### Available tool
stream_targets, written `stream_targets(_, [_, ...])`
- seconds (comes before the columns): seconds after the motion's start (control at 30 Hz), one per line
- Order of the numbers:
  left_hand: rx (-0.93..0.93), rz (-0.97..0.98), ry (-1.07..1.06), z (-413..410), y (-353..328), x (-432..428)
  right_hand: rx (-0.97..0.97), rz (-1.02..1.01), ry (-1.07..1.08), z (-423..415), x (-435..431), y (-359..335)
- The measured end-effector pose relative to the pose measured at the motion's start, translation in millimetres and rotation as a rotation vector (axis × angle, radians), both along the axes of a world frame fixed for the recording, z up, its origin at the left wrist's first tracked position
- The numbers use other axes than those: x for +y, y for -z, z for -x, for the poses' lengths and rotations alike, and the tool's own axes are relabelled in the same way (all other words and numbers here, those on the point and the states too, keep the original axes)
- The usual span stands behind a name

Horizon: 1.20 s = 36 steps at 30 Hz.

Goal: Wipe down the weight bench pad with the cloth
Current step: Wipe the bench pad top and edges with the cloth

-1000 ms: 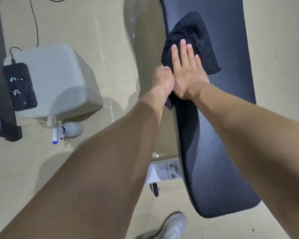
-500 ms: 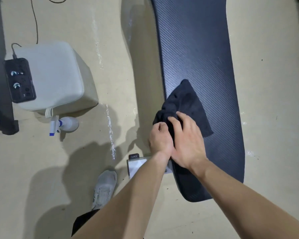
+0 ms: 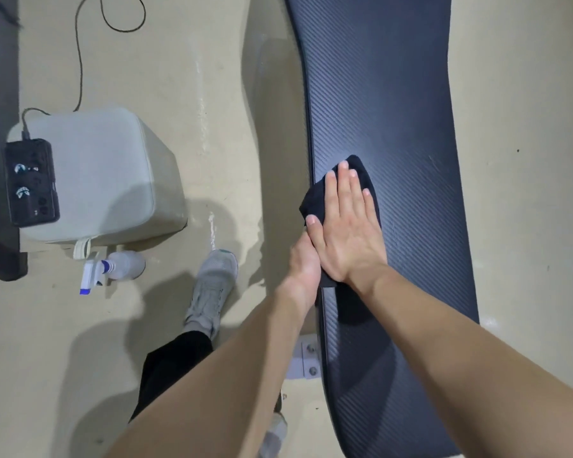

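Note:
The long dark textured bench pad [image 3: 394, 110] runs from the top of the head view down to the lower right. A black cloth [image 3: 315, 200] lies bunched on the pad's left edge. My right hand [image 3: 348, 229] lies flat on the cloth with straight fingers, pressing it onto the pad. My left hand [image 3: 303, 264] sits at the pad's left edge just below the right thumb, fingers curled out of sight at the cloth's lower end; whether it grips the cloth is hidden.
A pale cushioned stool [image 3: 93, 176] stands on the floor at left with a black cabled device [image 3: 30, 181] on it. A white spray bottle [image 3: 113, 269] lies in front of it. My grey shoe [image 3: 212, 285] is on the floor; the bench's white bracket [image 3: 306, 358] shows under the pad.
My right hand's fingers, curled half a second ago, are now flat on the cloth, and both hands with the cloth have slid a little further up the pad.

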<state>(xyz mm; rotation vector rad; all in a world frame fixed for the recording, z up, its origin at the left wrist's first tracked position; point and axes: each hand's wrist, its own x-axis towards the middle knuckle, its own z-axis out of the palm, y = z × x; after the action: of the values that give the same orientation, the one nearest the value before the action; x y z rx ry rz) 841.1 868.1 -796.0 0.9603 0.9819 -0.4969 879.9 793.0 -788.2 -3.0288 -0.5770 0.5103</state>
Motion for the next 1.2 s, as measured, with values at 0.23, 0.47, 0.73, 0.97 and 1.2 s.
stream_targets(0.23, [-0.123, -0.007, -0.013, -114, -9, 42, -0.035, -0.012, -0.004, -111, 39, 4])
stream_targets(0.47, [-0.171, -0.034, 0.014, -224, 1, 82, -0.071, -0.036, -0.016, -224, 80, 5])
stream_targets(0.73, [-0.166, -0.142, 0.005, -238, 0, 86, -0.065, -0.061, 0.015, -246, 90, 4])
stream_targets(0.97, [-0.008, -0.087, -0.031, -121, -15, 48, -0.030, -0.054, 0.019, -130, 50, 0])
stream_targets(1.2, [0.097, -0.030, -0.051, -43, -26, 20, 0.034, 0.002, 0.016, -45, 21, -1])
